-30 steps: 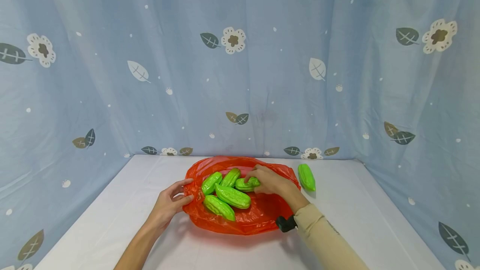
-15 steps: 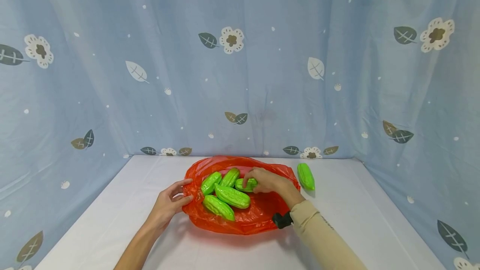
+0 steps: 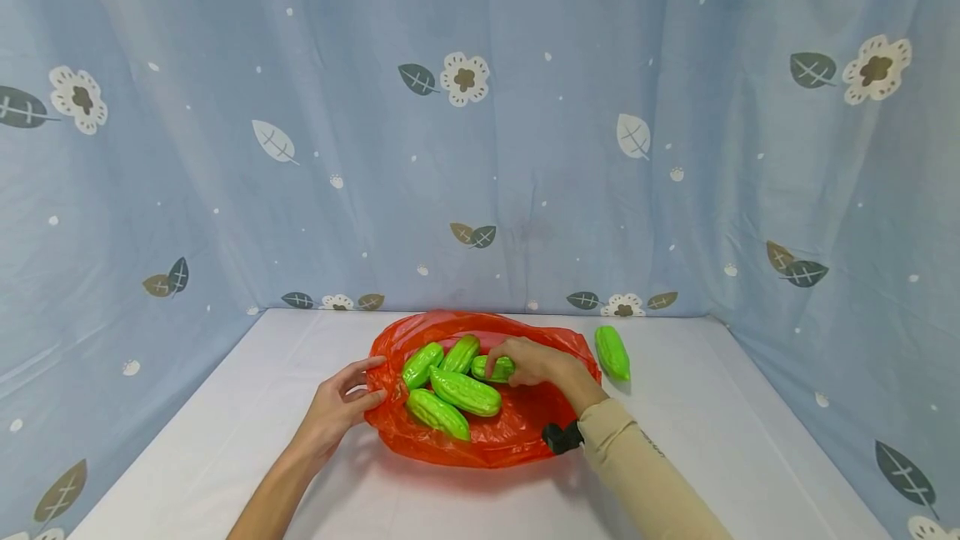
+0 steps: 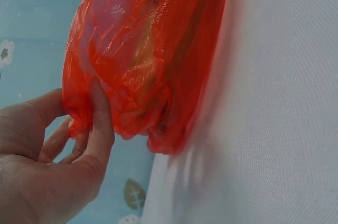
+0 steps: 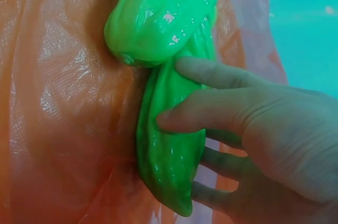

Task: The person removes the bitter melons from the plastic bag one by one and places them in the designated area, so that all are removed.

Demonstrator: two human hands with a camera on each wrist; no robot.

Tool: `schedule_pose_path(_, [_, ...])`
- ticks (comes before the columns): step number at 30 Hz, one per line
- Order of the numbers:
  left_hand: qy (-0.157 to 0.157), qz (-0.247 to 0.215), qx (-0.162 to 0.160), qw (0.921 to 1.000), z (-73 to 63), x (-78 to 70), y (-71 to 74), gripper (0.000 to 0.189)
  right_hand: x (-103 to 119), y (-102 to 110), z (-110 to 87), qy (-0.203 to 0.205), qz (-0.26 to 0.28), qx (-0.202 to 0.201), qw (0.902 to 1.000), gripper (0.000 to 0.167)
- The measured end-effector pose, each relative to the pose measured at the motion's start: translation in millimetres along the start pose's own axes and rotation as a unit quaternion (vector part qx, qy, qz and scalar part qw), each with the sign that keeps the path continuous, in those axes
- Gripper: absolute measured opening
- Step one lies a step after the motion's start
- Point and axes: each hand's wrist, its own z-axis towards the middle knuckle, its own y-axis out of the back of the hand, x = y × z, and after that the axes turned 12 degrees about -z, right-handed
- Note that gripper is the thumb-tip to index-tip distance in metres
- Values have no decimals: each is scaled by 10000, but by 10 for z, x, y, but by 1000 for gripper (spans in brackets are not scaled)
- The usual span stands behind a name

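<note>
A red plastic bag (image 3: 525, 415) lies spread wide on the table with several bright green, ridged bitter melons (image 3: 465, 392) inside. At its left edge my left hand (image 3: 341, 407) pinches the plastic; in the left wrist view the thumb and fingers of the left hand (image 4: 63, 155) have a fold of it between them. My right hand (image 3: 534, 363) reaches into the bag and holds the rightmost bitter melon (image 3: 491, 368). Seen from the right wrist, thumb and fingers lie around that bitter melon (image 5: 171, 155), whose upper end sits under another bitter melon (image 5: 158, 18).
One more bitter melon (image 3: 612, 353) lies outside the bag, on the white tablecloth (image 3: 697, 423) to the right. A black device (image 3: 562, 437) is worn at the right wrist. Behind the table hangs a blue patterned curtain (image 3: 525, 190).
My right hand and forearm have shifted slightly left over the bitter melon within the bag. The left hand keeps its hold on the bag's edge.
</note>
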Motion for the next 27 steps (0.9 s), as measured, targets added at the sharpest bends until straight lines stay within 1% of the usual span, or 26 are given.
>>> schedule_pose_path(7, [-24,19,-8,10000,1,5,3,60,-26,6,-12,313,-126,-114,9994,32])
schedule_pose_path(10, [-21,20,-24,10000,3,10,1,59,-38,11,-19,376,-201,-136,9990,33])
schedule_pose_path(15, [-38,31,-42,10000,3,12,-5,58,-52,13,-21,306,-244,-108,9992,34])
schedule_pose_path(19, [-53,42,-43,10000,1,5,-8,59,-66,7,-23,283,-117,-84,9995,35])
schedule_pose_path(22, [-56,19,-57,10000,1,2,-7,59,-83,2,-29,343,-9,-109,9994,34])
schedule_pose_path(27, [-61,0,-62,10000,-1,6,-4,59,-99,2,-61,395,-26,-147,9991,32])
